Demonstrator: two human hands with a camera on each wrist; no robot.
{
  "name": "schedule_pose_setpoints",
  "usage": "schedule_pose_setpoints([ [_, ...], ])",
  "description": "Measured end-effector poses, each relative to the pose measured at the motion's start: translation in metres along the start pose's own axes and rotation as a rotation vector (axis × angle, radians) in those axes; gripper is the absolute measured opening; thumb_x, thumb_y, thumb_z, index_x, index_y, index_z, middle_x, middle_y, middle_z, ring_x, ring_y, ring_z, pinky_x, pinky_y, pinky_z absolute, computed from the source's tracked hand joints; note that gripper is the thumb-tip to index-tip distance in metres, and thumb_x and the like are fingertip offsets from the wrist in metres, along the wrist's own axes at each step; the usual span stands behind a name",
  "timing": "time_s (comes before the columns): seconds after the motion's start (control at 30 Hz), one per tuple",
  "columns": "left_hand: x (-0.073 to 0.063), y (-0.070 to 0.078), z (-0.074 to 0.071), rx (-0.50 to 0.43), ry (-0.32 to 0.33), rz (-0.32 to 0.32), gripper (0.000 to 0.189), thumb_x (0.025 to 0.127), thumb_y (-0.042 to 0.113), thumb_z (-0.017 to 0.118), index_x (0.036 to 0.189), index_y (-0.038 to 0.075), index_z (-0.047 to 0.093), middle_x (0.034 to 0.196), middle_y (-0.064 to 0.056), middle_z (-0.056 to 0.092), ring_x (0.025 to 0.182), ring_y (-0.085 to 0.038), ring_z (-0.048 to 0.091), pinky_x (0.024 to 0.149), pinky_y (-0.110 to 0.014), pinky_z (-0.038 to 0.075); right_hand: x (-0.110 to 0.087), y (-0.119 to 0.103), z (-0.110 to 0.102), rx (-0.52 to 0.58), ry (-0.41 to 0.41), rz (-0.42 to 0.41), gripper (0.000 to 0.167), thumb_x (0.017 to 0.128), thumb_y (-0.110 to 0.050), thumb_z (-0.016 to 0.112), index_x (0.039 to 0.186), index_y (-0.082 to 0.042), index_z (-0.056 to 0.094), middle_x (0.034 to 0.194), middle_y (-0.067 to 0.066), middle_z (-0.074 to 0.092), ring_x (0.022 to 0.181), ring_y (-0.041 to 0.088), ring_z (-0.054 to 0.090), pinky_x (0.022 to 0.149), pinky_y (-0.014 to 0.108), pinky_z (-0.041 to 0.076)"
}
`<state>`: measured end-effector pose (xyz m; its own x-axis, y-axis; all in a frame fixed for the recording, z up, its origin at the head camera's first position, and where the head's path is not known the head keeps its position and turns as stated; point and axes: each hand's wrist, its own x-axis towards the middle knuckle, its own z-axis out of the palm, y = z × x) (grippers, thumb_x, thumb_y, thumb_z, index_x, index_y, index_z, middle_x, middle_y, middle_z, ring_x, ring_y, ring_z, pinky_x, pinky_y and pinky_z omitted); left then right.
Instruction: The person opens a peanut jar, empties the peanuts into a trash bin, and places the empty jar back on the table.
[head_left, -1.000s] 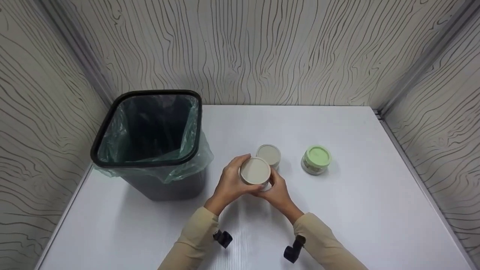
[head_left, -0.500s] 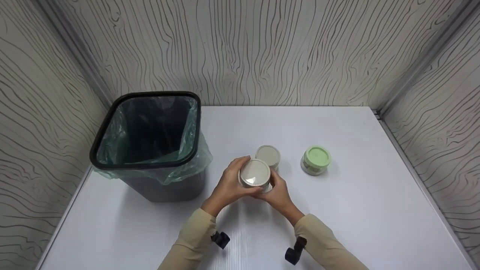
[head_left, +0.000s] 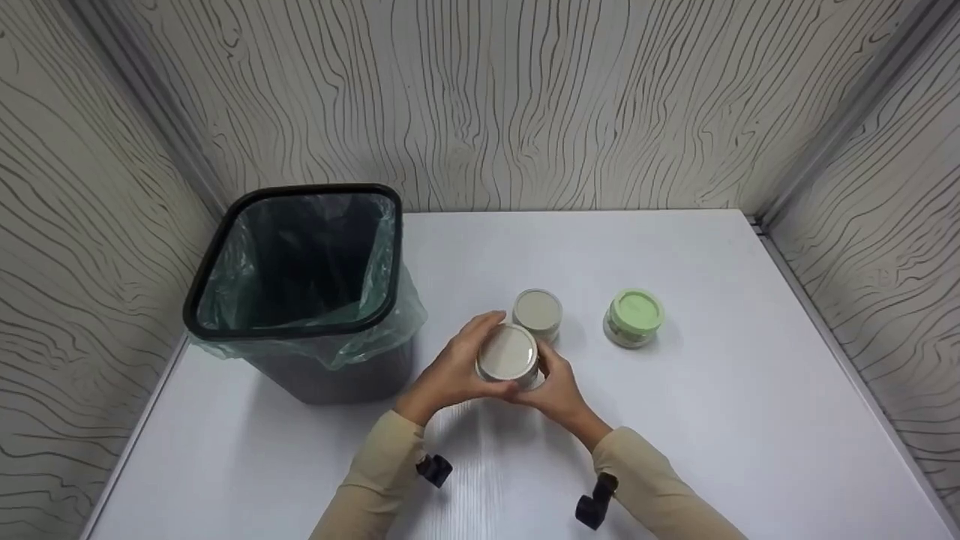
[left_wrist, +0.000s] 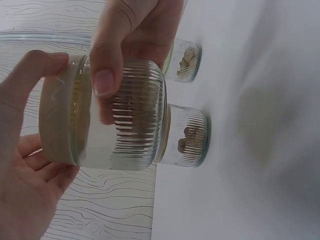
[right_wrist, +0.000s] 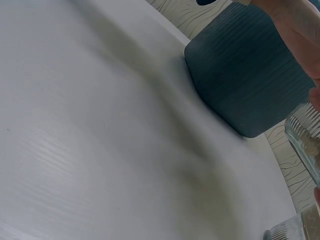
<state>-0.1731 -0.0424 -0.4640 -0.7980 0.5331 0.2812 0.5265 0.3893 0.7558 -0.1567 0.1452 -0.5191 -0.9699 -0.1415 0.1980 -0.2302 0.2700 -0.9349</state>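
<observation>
A ribbed glass jar [left_wrist: 135, 120] with a beige lid [head_left: 508, 352] is held above the table, between both hands. My left hand [head_left: 452, 373] grips it around the lid, thumb on the near side and fingers on the far side. My right hand [head_left: 559, 391] holds the glass body lower down, its thumb across the ribs in the left wrist view. Something brownish shows through the glass. Just behind stands a second beige-lidded jar [head_left: 538, 313], with small brown pieces [left_wrist: 192, 140] at its bottom. To its right is a green-lidded jar [head_left: 635, 316] with similar pieces.
A dark bin [head_left: 352, 375] with a black rim and a greenish plastic liner [head_left: 409, 304] stands on the left of the white table [head_left: 750, 405]. Wood-patterned panels [head_left: 480, 105] enclose the back and both sides. A small black camera [head_left: 435, 469] is strapped to each wrist.
Both hands and the held jar have shifted slightly toward me. The left wrist has swung a little outward to the left, and the lid's tilt has changed slightly. The other jars stay put.
</observation>
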Motion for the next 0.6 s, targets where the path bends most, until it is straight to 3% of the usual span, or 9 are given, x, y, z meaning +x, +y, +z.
schedule_pose_setpoints([
  [0.17,0.0013,0.0001,0.0003,-0.016,-0.046,0.035,0.088,0.072,0.024,0.082,0.144,-0.001,0.038,0.147,-0.018,0.045,0.137,-0.029,0.045,0.113,-0.046,0.042,-0.002,0.0003,-0.0014,0.009,-0.051,-0.004,0.087,0.066,-0.006,0.085,0.14,0.007,0.041,0.14,0.024,0.051,0.129,0.022,0.053,0.107,0.018,0.044],
  [0.47,0.0018,-0.0009,0.0018,-0.015,-0.028,0.087,0.079,0.071,0.025,0.083,0.137,-0.001,0.047,0.138,-0.015,0.054,0.129,-0.027,0.052,0.109,-0.039,0.047,-0.0041,-0.0012,-0.0037,0.02,-0.085,0.037,0.089,0.066,-0.007,0.085,0.142,0.004,0.039,0.143,0.021,0.05,0.128,0.004,0.051,0.108,0.015,0.041],
  [0.6,0.0013,-0.0016,0.0008,-0.029,-0.017,0.087,0.077,0.07,0.026,0.084,0.134,0.0,0.05,0.135,-0.014,0.056,0.127,-0.027,0.053,0.107,-0.038,0.048,-0.0051,-0.0014,-0.0022,0.012,-0.084,0.045,0.091,0.065,-0.008,0.086,0.142,0.005,0.039,0.142,0.021,0.05,0.128,0.008,0.052,0.108,0.016,0.042],
])
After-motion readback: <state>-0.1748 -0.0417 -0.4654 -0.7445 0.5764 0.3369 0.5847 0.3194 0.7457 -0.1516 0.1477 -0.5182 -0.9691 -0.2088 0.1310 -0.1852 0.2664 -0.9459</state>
